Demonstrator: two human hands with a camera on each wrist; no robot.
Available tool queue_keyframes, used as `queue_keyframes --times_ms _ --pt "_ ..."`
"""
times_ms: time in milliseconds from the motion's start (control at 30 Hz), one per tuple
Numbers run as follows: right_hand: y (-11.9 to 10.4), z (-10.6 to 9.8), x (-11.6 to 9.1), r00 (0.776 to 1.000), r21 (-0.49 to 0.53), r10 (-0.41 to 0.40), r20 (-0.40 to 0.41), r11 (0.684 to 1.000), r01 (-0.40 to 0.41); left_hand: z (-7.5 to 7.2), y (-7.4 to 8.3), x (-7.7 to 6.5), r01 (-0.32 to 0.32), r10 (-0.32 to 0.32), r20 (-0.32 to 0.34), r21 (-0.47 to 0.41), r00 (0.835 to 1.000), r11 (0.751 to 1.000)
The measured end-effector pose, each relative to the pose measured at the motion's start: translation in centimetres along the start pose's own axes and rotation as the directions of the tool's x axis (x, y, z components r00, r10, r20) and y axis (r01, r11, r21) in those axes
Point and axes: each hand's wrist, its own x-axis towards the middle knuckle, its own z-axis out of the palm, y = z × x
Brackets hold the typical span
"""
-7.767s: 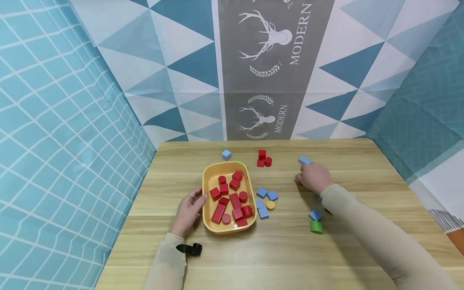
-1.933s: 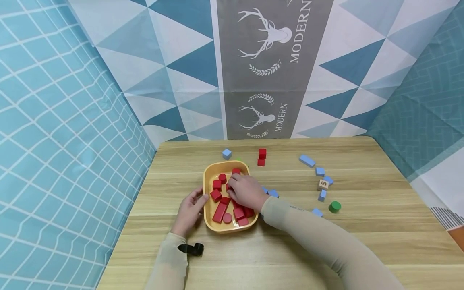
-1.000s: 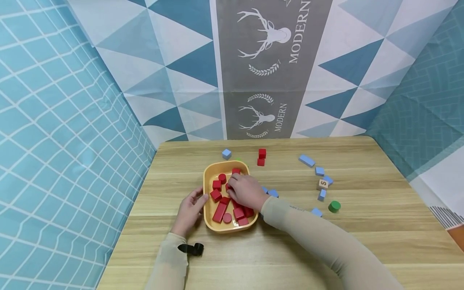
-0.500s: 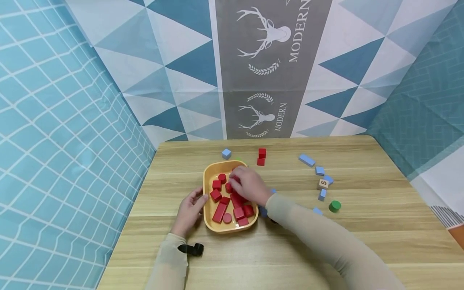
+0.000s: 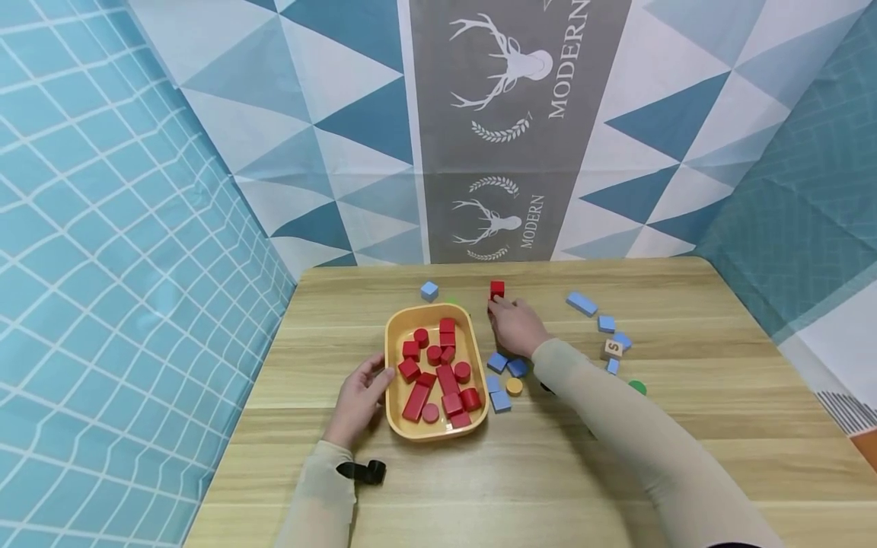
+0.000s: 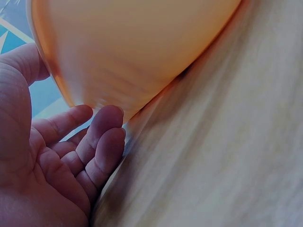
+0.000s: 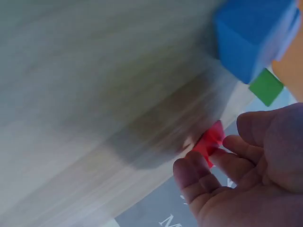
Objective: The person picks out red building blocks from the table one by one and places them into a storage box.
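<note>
My left hand (image 5: pixel 356 399) rests against the left side of a yellow tray (image 5: pixel 392 418). In the left wrist view its fingertips touch the tray's outer wall (image 6: pixel 128 47), with the thumb near the rim. Several red blocks lie in the tray, such as a long block (image 5: pixel 416 402) and a cylinder (image 5: pixel 462 371). My right hand (image 5: pixel 519 327) reaches over the table behind the tray, its fingers at a red cube (image 5: pixel 497 289). In the right wrist view a red block (image 7: pixel 210 142) shows beyond the spread fingers, partly hidden by them.
Blue blocks (image 5: pixel 501 402) and a yellow disc (image 5: pixel 514 387) lie right of the tray. Farther right are a long blue block (image 5: pixel 582 304), a wooden letter cube (image 5: pixel 613 349) and a green cylinder (image 5: pixel 638 387), partly covered by the sleeve. A blue cube (image 5: pixel 429 290) sits behind the tray.
My right hand has left the tray and moved back and right to the red blocks. A red cylinder once beside them is gone from there; the tray holds more red pieces. The left hand stays put.
</note>
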Motion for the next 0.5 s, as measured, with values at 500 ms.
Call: queue_keyframes --times_ms 500 --pt "-0.84 -0.5 -0.88 0.995 0.179 0.077 0.069 0.98 -0.088 0.08 -0.13 -0.03 0.004 -0.004 -0.004 0.011 1.0 1.0"
